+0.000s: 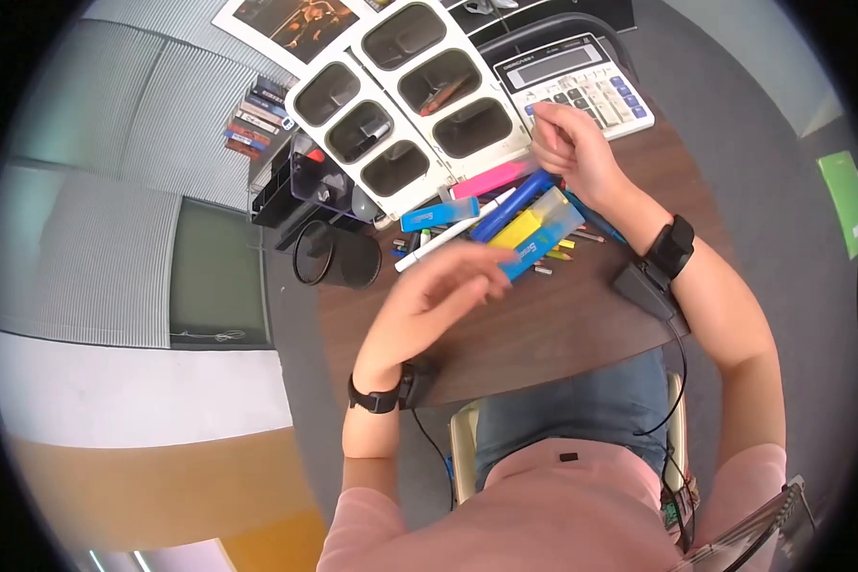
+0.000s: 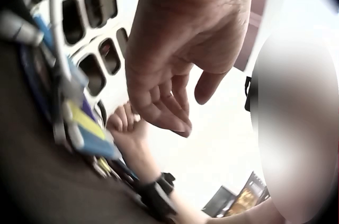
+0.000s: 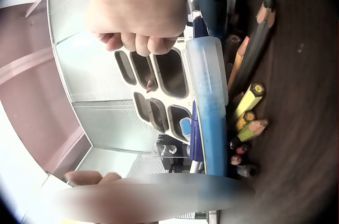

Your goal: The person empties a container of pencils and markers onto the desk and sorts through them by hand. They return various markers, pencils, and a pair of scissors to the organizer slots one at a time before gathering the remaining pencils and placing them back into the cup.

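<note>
My left hand (image 1: 439, 296) hovers at the near edge of a pile of pens and pencils, fingers loosely bent and nothing in them. Beside its fingertips, in the head view, lies a blue highlighter (image 1: 541, 245) with a clear cap, against a yellow one (image 1: 517, 230). My right hand (image 1: 582, 153) is raised between the pile and the calculator (image 1: 586, 95), its fingers curled in; nothing shows in them. Beyond the pile stands a white organizer (image 1: 436, 153) with several dark compartments. One compartment contains a reddish item (image 1: 440, 95). A pink highlighter (image 1: 491, 178) lies close to the organizer's near edge.
Left of the pile is a black mesh pen cup (image 1: 353, 257) on its side. A clear box (image 1: 319, 176) and a row of books (image 1: 255, 119) stand farther left. Several pencils (image 3: 257, 38) lie on the brown table (image 1: 582, 315) below the blue highlighter.
</note>
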The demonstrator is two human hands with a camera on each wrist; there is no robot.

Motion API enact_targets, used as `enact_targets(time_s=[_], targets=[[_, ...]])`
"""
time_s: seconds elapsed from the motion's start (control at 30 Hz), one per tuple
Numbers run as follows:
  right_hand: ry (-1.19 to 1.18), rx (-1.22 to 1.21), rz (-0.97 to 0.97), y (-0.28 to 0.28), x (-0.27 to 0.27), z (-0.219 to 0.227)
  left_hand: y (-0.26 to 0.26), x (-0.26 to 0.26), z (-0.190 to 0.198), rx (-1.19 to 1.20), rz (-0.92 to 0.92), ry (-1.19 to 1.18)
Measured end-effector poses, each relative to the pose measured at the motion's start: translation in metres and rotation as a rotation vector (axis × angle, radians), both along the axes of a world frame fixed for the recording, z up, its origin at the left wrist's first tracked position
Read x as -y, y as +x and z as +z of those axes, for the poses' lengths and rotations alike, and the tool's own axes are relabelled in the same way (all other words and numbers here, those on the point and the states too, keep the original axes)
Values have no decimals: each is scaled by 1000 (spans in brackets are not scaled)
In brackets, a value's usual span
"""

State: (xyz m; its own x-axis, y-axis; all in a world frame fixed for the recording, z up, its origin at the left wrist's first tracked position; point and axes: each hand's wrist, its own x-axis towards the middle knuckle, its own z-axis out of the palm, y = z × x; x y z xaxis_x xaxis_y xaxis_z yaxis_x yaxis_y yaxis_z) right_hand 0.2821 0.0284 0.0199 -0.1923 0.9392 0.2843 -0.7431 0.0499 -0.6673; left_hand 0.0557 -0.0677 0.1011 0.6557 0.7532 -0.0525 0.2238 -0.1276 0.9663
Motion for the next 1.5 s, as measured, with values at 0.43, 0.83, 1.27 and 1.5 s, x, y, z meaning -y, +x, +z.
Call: enact_targets(time_s=[0.43,0.83,1.27,1.5], targets=[[-56,40,-83,2,-8,-7,34,-14,-28,-822,44,995],[-132,-27,-113,5,-12,-10,62,-21,-38,-814,91,1124],[-131,-254,-68,16,-24,-17,59,-18,-35,-978,122,1111],[-137,-243,-62,14,-24,-19,55,-20,-33,-982,108,1087]])
